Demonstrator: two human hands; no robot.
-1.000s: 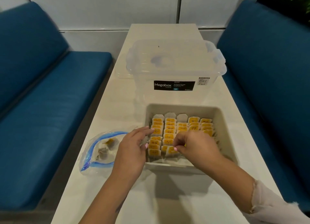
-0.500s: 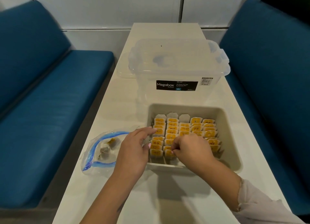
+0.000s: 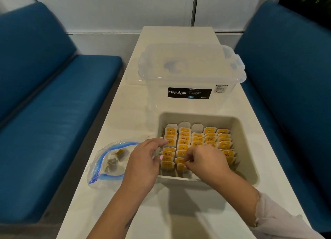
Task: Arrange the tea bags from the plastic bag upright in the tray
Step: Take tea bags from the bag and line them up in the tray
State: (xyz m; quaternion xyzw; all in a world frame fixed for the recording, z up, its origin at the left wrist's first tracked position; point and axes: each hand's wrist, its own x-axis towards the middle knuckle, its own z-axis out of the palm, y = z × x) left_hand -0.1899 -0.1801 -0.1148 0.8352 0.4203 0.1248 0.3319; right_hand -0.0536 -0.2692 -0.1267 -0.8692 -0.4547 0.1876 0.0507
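Hands: two, both bare, both at the near left part of the tray.
Left hand (image 3: 143, 164): lies over the tray's near left corner, fingers loosely bent and spread, fingertips touching the tops of the tea bags in the leftmost row; it grips nothing that can be seen.
Right hand (image 3: 206, 161): reaches into the tray from the near side, fingers curled, fingertips pinching the top of a tea bag at the near end of the second row from the left.
Tray (image 3: 249, 149): one, cream-coloured, square with rounded corners and deep walls, standing on the table just in front of the storage box.
Tea bags (image 3: 197, 140): five rows running from the near wall to the far wall; the exact count cannot be told, as the hands cover some, but several stand in each row. Each is a white paper envelope with clipped upper corners and a yellow label bearing small dark print. All stand upright, packed face to back; three at the far end show only white.
Plastic bag (image 3: 107, 165): one, clear with a blue zip strip, lying open on the table left of the tray; a few tea bags lie flat inside.
Storage box (image 3: 189, 74): one, translucent, lidded, with a black label, behind the tray.
Table (image 3: 125, 117): one, long and white.
Benches (image 3: 44, 113): two, blue, one on each side.
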